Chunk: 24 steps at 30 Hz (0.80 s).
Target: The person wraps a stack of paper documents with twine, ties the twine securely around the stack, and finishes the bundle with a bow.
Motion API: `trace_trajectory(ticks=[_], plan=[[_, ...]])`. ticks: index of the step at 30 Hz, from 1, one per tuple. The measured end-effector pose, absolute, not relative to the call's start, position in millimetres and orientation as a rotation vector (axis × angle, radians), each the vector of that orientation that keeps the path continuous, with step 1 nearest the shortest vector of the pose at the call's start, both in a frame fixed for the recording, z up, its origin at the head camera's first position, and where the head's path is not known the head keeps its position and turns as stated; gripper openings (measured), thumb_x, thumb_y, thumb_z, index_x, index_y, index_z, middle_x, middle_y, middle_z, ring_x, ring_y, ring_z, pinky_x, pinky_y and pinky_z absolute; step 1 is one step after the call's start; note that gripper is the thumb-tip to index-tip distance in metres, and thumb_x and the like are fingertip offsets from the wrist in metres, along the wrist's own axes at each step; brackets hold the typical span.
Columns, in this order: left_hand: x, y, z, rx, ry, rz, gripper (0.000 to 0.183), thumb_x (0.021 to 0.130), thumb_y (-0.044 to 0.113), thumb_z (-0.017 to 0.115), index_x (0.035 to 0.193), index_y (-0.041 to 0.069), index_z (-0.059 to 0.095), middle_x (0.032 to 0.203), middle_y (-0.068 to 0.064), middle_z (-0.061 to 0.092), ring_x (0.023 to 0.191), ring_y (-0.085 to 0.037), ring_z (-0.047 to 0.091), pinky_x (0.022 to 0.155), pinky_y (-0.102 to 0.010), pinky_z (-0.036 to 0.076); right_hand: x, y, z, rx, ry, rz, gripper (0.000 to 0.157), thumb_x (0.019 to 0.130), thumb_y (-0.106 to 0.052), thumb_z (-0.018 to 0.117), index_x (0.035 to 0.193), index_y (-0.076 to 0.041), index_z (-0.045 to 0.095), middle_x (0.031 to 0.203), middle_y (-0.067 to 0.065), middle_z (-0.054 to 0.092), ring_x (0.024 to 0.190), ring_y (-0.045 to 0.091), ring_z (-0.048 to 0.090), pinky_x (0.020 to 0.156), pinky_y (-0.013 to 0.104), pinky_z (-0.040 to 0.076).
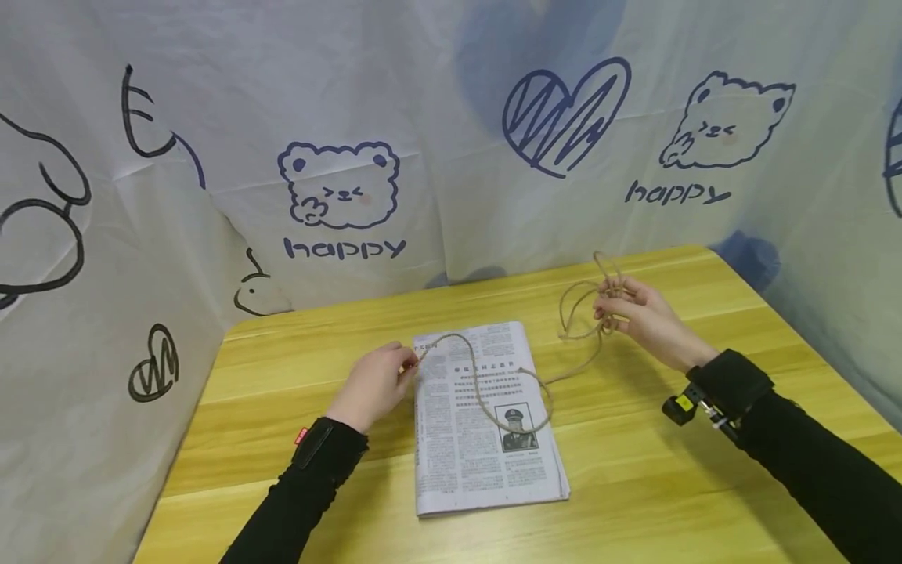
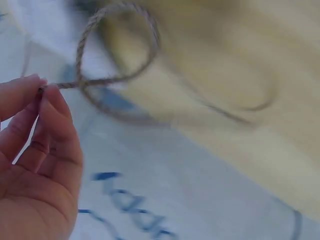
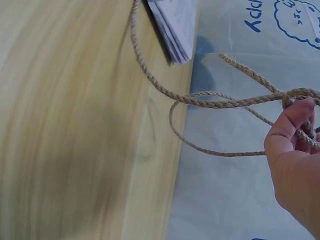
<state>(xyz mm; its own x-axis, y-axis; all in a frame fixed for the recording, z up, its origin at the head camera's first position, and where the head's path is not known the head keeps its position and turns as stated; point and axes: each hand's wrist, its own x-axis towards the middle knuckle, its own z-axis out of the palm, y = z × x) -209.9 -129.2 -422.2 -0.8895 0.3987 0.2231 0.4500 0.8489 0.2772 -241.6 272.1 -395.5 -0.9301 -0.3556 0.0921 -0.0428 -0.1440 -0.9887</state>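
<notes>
A length of brown twisted twine [image 1: 478, 384] runs between the two hands in loose curves. The left hand [image 1: 373, 381] pinches one end of it between thumb and fingertips, at the left edge of a folded newspaper [image 1: 472, 462]. In the left wrist view the twine [image 2: 80, 50] makes a loop just past those fingertips. Over the right part of the table the right hand [image 1: 644, 317] grips a bunched part with several loops. A free end of the twine [image 3: 245, 69] sticks out beside the right thumb in the right wrist view.
The newspaper lies flat on a yellow wood-grain table [image 1: 634, 470], with printed columns and a portrait photo facing up. White cloth [image 1: 451, 157] with drawn bears, hearts and lettering hangs behind the table and along its sides. A small black device [image 1: 680, 407] is strapped at the right wrist.
</notes>
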Motion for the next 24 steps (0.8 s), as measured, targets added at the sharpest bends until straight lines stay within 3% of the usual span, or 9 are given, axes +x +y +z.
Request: trace_trajectory(ticks=[6, 12, 15, 19, 24], plan=[[-207, -71, -391, -0.883, -2.700, -0.676, 0.010, 0.091, 0.014, 0.063, 0.097, 0.009, 0.069, 0.089, 0.000, 0.063, 0.073, -0.009, 0.056, 0.064, -0.024, 0.049, -246, 268, -390, -0.398, 1.897, -2.187, 0.030, 0.099, -0.015, 0.051, 0.122, 0.000, 0.038, 0.108, 0.009, 0.051, 0.096, 0.015, 0.055, 0.082, 0.027, 0.049], [-198, -15, -373, -1.172, -2.438, -0.952, 0.011, 0.092, 0.012, 0.063, 0.100, 0.008, 0.068, 0.091, 0.001, 0.063, 0.077, -0.005, 0.058, 0.069, -0.016, 0.048, -252, 268, -384, -0.408, 1.893, -2.187, 0.029, 0.100, -0.017, 0.049, 0.122, -0.001, 0.039, 0.105, 0.006, 0.053, 0.094, 0.015, 0.055, 0.080, 0.027, 0.049], [-190, 6, -372, -1.333, -2.465, -1.010, 0.020, 0.094, 0.018, 0.060, 0.111, 0.008, 0.066, 0.101, -0.001, 0.065, 0.081, -0.003, 0.060, 0.073, -0.012, 0.047, -255, 269, -382, -0.424, 1.895, -2.189, 0.028, 0.100, -0.015, 0.049, 0.121, 0.000, 0.039, 0.103, 0.005, 0.054, 0.092, 0.015, 0.055, 0.080, 0.026, 0.049], [-187, 10, -383, -1.419, -2.669, -0.958, 0.032, 0.097, 0.024, 0.055, 0.126, 0.010, 0.059, 0.118, -0.004, 0.063, 0.088, -0.003, 0.061, 0.078, -0.010, 0.045, -255, 272, -383, -0.417, 1.914, -2.150, 0.028, 0.100, -0.015, 0.049, 0.121, 0.000, 0.039, 0.104, 0.005, 0.054, 0.093, 0.016, 0.055, 0.082, 0.028, 0.049], [-196, -21, -405, -1.231, -2.822, -0.930, 0.026, 0.098, 0.019, 0.054, 0.122, 0.012, 0.061, 0.115, -0.004, 0.063, 0.090, -0.008, 0.061, 0.079, -0.017, 0.048, -253, 272, -387, -0.401, 1.923, -2.111, 0.030, 0.100, -0.015, 0.049, 0.123, 0.000, 0.037, 0.109, 0.008, 0.052, 0.097, 0.017, 0.055, 0.085, 0.028, 0.048]])
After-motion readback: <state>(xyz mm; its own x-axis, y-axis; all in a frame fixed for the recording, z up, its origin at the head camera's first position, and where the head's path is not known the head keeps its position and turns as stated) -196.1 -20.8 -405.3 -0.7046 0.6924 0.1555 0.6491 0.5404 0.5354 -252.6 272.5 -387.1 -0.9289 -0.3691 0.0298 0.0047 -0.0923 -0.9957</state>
